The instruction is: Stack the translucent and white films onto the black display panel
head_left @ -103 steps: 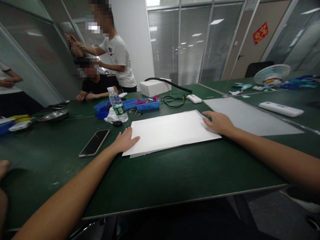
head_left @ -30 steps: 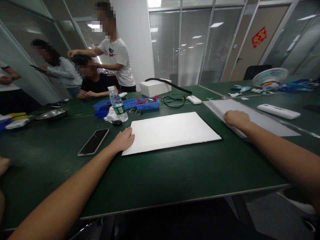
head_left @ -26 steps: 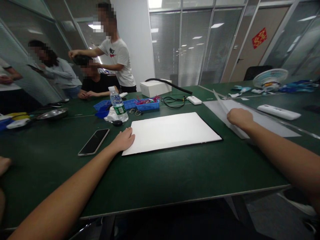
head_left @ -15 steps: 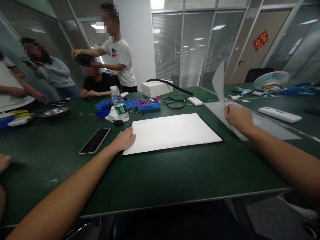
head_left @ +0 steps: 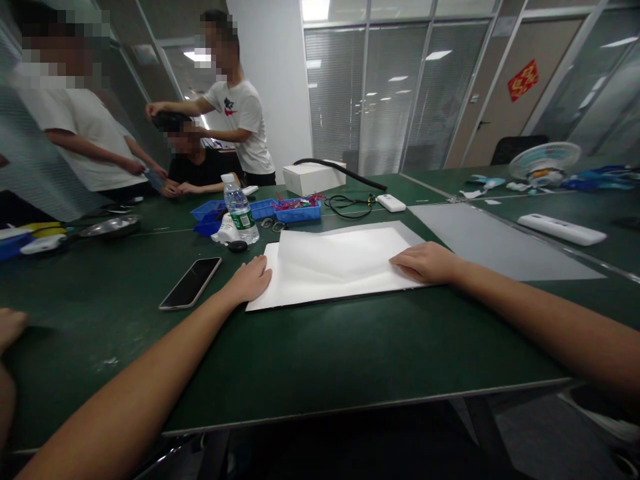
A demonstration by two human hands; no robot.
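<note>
A white rectangular panel [head_left: 280, 293] with a dark edge lies flat on the green table [head_left: 350, 347]. A thin translucent sheet [head_left: 340, 257] lies on top of it, slightly askew and a little bowed. My left hand [head_left: 250, 280] rests flat and open on the panel's near left corner. My right hand [head_left: 425, 261] lies open with fingers pressing the sheet's near right corner onto the panel. More translucent sheets [head_left: 490, 240] lie flat to the right.
A black phone [head_left: 191, 283] lies left of the panel. Behind it stand a water bottle [head_left: 241, 215], blue trays [head_left: 295, 209], a white box [head_left: 314, 177], a cable and a white remote [head_left: 562, 229]. A fan [head_left: 542, 160] sits far right. Other people are at the far left.
My right hand lifted one translucent sheet off the stack at the right, carried it left and laid it on the white panel. My left hand stayed on the panel's corner.
</note>
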